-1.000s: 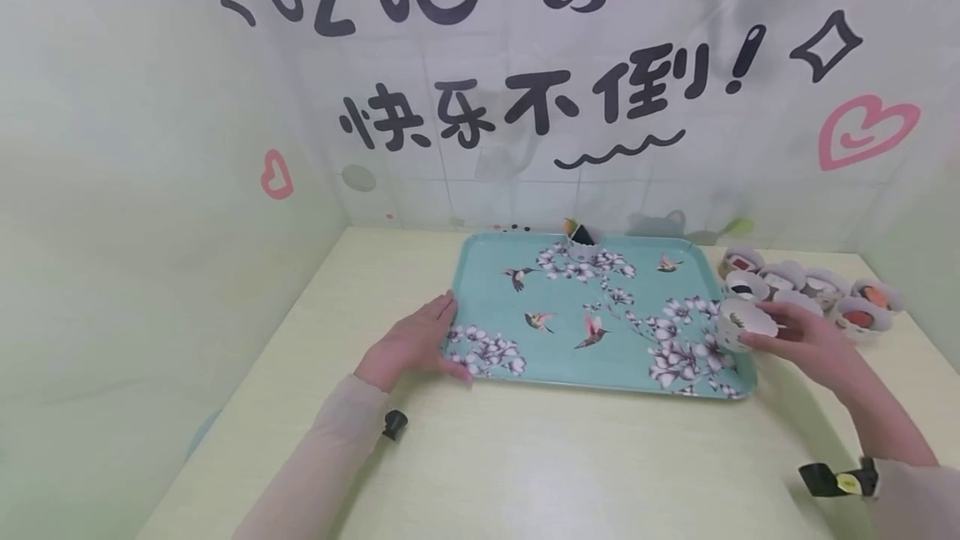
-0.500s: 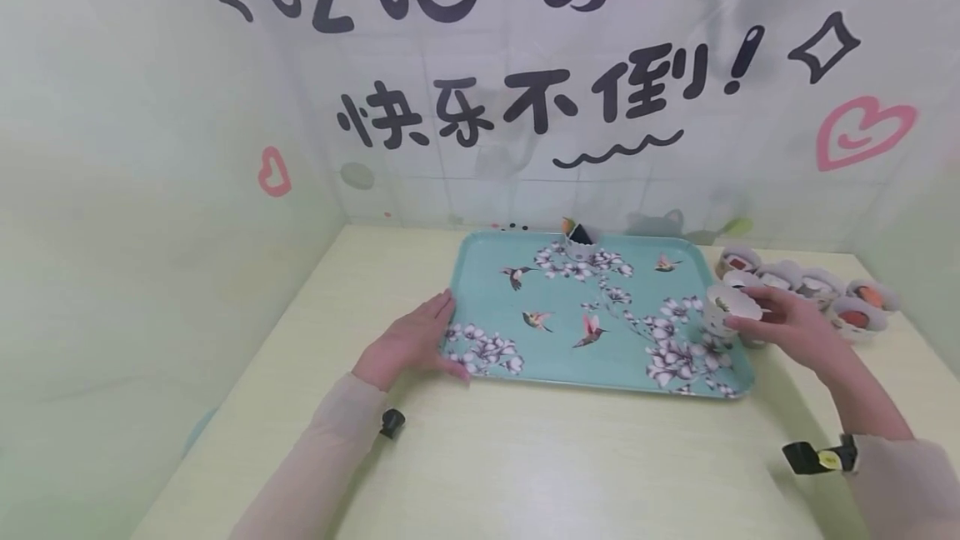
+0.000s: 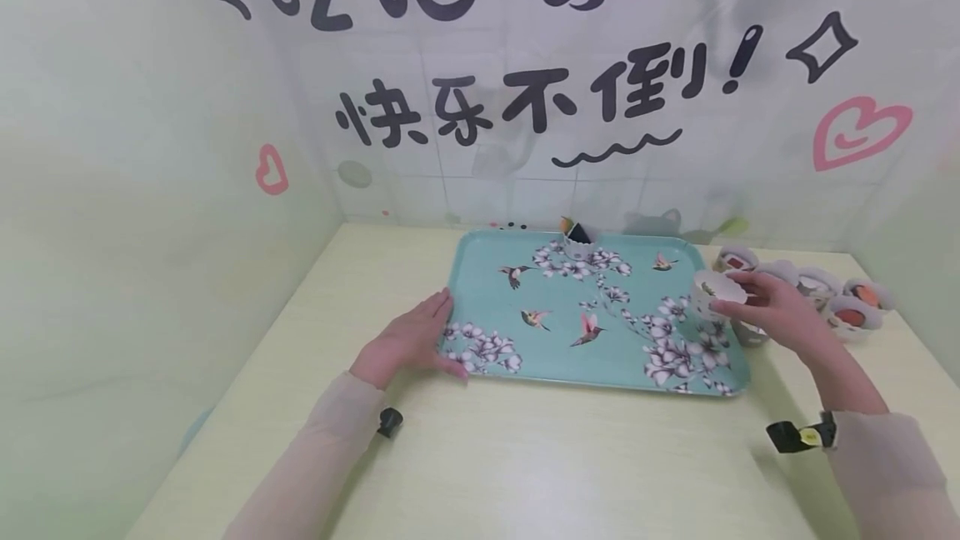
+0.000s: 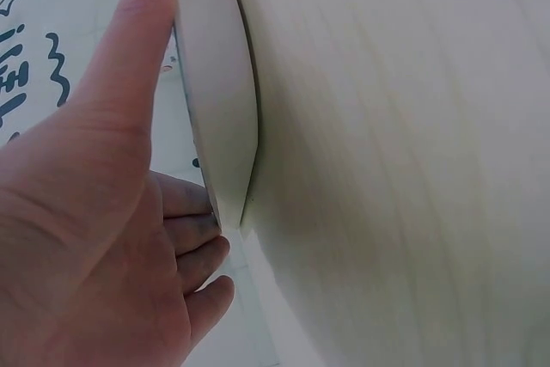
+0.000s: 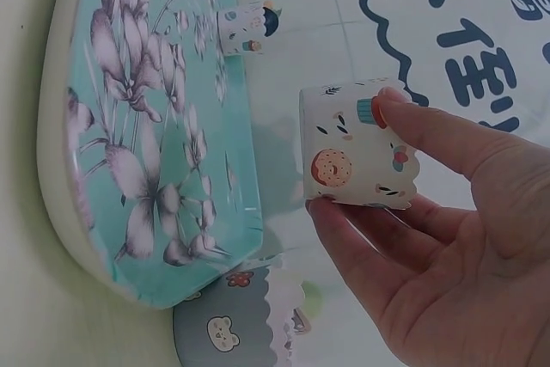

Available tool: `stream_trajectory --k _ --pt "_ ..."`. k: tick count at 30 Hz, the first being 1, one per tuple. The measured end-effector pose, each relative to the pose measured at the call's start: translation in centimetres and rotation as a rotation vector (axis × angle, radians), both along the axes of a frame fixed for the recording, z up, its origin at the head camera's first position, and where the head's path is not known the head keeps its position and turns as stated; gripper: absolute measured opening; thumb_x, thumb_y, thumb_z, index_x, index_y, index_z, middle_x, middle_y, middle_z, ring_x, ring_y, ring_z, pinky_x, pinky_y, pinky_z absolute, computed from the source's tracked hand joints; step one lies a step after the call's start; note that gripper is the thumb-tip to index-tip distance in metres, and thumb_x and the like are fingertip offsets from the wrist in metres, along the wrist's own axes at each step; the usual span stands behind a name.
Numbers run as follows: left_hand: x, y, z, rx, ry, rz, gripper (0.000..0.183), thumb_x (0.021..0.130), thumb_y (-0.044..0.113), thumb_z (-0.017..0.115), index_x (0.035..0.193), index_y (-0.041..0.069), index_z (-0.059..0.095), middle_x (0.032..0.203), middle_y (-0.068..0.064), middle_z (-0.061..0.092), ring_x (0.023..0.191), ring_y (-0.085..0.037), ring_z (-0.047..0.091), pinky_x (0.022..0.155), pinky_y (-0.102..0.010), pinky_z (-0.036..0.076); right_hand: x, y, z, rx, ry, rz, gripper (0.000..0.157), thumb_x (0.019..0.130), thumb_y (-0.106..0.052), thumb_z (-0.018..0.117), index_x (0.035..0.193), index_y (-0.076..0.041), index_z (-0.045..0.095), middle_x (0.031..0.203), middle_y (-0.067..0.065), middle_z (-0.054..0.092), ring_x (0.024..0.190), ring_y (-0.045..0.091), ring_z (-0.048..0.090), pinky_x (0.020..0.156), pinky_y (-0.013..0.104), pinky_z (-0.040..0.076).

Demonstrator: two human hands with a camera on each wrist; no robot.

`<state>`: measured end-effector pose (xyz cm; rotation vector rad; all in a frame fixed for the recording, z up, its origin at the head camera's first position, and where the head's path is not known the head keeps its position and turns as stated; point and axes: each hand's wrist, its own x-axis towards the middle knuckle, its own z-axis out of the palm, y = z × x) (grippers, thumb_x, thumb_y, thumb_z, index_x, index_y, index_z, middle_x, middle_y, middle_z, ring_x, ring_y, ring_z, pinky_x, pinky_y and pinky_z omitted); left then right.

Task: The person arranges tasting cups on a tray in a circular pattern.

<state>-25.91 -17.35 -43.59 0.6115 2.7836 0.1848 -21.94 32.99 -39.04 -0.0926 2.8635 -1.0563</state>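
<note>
Held paper cup: the pale cup (image 3: 712,294) is up off the tray (image 3: 551,361), above its right-hand side, base apart from the surface.
Cup's facing: scalloped mouth upward, base down; its axis runs roughly upright, and it looks squat, with no strongly longer direction.
Right-hand grip: the right hand (image 3: 776,311) pinches the cup by its side, thumb opposite fingers.
Paper wall: I'd worry that too hard a squeeze would buckle it, too light a one let it slip.
Cup's mouth: any tilt could tip out contents; whether the green patch there is food or print, I can't tell.
Crowded corner: knuckles or base could knock the grey cup (image 5: 219,333) just beside the tray, or the clustered cups (image 3: 817,282) beyond.
Tray's left edge: the left hand (image 3: 408,340) rests against it, fingers extended, gripping nothing; a push might slide the tray.
</note>
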Motion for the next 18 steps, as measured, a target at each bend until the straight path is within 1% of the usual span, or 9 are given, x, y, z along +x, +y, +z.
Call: stream_trajectory --k 3,5,7,10,13,18 --pt "0.0 0.0 0.0 0.003 0.001 0.0 0.136 0.065 0.073 0.076 0.159 0.0 0.01 0.169 -0.017 0.005 0.157 -0.033 0.01 0.128 -0.044 0.021 -0.3 -0.2 0.1 0.006 0.01 0.007 0.076 0.098 -0.038 0.063 0.146 0.013 0.034 0.137 0.036 0.046 0.123 0.054 0.047 0.096 0.062 0.051" --pt "0.0 0.0 0.1 0.004 0.002 -0.003 0.135 0.066 0.073 0.076 0.159 -0.001 0.011 0.168 -0.018 0.005 0.156 -0.033 0.01 0.128 -0.044 0.021 -0.5 -0.4 0.1 0.015 0.018 0.011 0.076 0.097 -0.038 0.064 0.146 0.013 0.035 0.136 0.035 0.047 0.122 0.052 0.049 0.093 0.055 0.054" --pt "0.1 0.0 0.1 0.002 0.003 -0.003 0.135 0.066 0.073 0.076 0.159 0.0 0.011 0.169 -0.017 0.005 0.157 -0.033 0.01 0.128 -0.044 0.021 -0.7 -0.5 0.2 0.018 0.018 0.015 0.077 0.097 -0.039 0.064 0.146 0.013 0.035 0.136 0.036 0.048 0.123 0.052 0.049 0.092 0.052 0.054" --pt "0.1 0.1 0.2 -0.002 0.002 0.0 0.135 0.065 0.073 0.076 0.159 0.0 0.011 0.168 -0.017 0.005 0.157 -0.033 0.01 0.128 -0.044 0.021 -1.0 -0.8 0.3 0.01 0.012 0.015 0.077 0.097 -0.04 0.063 0.147 0.012 0.034 0.139 0.036 0.047 0.125 0.052 0.048 0.095 0.054 0.054" --pt "0.1 0.1 0.2 0.0 0.002 0.004 0.135 0.065 0.072 0.076 0.159 0.0 0.011 0.168 -0.018 0.005 0.156 -0.033 0.01 0.128 -0.044 0.021 -1.3 -1.1 0.5 -0.007 0.002 0.014 0.076 0.098 -0.041 0.062 0.147 0.01 0.034 0.141 0.036 0.045 0.127 0.053 0.046 0.099 0.06 0.051" --pt "0.1 0.1 0.2 0.007 0.004 0.004 0.136 0.065 0.072 0.077 0.159 0.0 0.011 0.168 -0.018 0.006 0.156 -0.034 0.011 0.127 -0.044 0.021 -1.8 -1.9 0.6 -0.026 0.006 0.01 0.075 0.098 -0.042 0.062 0.146 0.01 0.036 0.139 0.033 0.044 0.127 0.054 0.046 0.102 0.064 0.048"
